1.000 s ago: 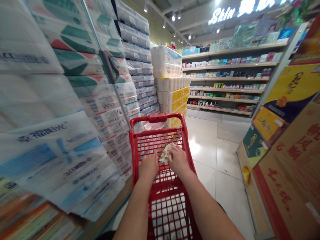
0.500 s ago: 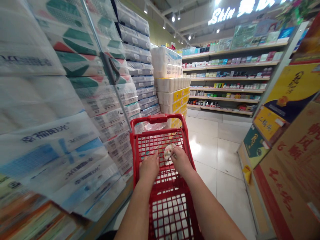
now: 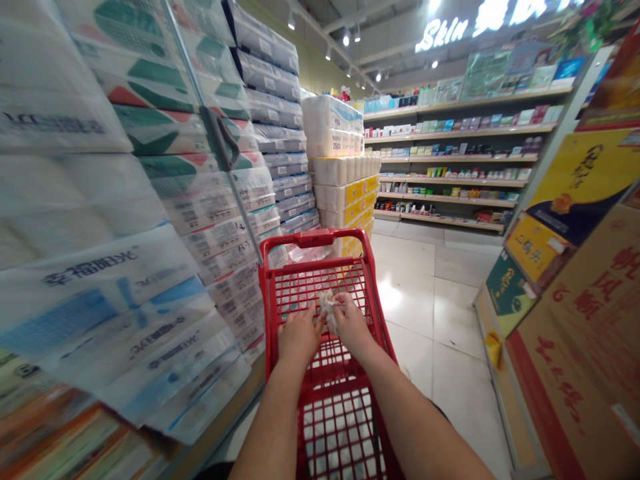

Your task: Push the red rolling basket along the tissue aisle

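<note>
My right hand (image 3: 353,325) pinches a crumpled, whitish rag or wad of tissue (image 3: 329,308) above the upper grid of a red plastic shopping cart (image 3: 370,267). Small darker or coloured marks show on the wad, but its exact kind is unclear. Just left of it is my left hand (image 3: 300,335), low over the same grid, with thumb and forefinger apart. Its fingertips come right up to the wad; whether they touch it I cannot tell. The cart's lower red grid lies between my forearms.
Tall stacks of wrapped tissue packs (image 3: 165,193) rise close on the left, behind a metal rail with a dark handle (image 3: 220,137). Cardboard cartons (image 3: 590,333) line the right. A tiled floor (image 3: 415,293) leads to shelves of small boxes and bottles (image 3: 460,157).
My right hand has moved left with the wad, bringing it up to my left hand. My left thumb now points toward the wad. The cart has stayed in place.
</note>
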{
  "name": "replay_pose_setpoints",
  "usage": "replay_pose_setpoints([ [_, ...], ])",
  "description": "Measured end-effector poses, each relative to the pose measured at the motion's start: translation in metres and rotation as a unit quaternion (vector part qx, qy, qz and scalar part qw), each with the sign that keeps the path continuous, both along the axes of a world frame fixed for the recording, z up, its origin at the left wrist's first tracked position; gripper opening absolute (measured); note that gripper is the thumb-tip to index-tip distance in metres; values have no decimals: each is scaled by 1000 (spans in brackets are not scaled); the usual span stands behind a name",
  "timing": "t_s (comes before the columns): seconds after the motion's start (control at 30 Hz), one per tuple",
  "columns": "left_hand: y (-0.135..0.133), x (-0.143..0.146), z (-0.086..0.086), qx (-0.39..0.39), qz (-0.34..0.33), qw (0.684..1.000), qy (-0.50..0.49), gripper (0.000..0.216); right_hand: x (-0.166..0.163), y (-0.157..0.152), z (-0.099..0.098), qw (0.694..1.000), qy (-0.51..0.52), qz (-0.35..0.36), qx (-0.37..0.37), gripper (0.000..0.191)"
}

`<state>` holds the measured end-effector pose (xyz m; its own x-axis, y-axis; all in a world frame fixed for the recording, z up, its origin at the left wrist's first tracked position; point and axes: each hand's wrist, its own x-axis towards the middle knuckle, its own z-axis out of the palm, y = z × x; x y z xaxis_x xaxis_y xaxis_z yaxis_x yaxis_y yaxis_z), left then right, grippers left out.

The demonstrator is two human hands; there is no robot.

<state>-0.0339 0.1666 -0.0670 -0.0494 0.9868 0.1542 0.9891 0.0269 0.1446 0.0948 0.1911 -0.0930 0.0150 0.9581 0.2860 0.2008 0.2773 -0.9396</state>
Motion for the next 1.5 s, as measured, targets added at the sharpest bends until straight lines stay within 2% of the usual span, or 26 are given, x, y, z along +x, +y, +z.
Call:
replay_pose_setpoints([
  [0.13, 1, 0, -1, -2, -1, 1000, -4, 56, 0, -2, 1, 999, 18, -7, 30, 17],
  [0.27, 0, 0, -2, 1, 2, 1000, -8, 54, 3, -1, 3, 996, -47, -48, 65, 18],
  [0.4, 0, 0, -3, 6, -1, 1000, -6, 52, 0, -4, 6, 992, -88, -30, 87, 25],
  [0.47, 1, 0, -3, 6, -2, 1000, -4, 51, -2, -9, 10, 987, -136, -35, 84, 23],
  [0.57, 0, -1, -2, -2, -5, 1000, 0, 50, -5, -20, 19, 970, -220, -88, 52, 17],
  [0.67, -2, -2, 0, -18, -8, 1000, 1, 48, -8, -28, 22, 960, -258, -104, 35, 36],
  [0.87, -2, -2, -1, -10, 1, 1000, -10, 44, -14, -23, 4, 956, -270, -37, 111, 45],
  [1.0, -8, 0, -3, -5, 11, 999, -30, 42, -4, -18, -6, 951, -263, 23, 161, 52],
  [1.07, -13, 0, -3, -3, 17, 999, -41, 43, 6, -16, -8, 949, -256, 11, 181, 49],
  [1.2, -19, -1, -6, 4, 12, 998, -58, 46, 19, -8, -16, 927, -293, -111, 205, 54],
  [1.33, -20, -5, -14, 12, 12, 998, -65, 48, 14, -6, -31, 886, -360, -69, 285, 40],
  [1.5, -21, -8, -18, 15, 4, 998, -67, 47, 13, -4, -40, 855, -404, -72, 316, 33],
])
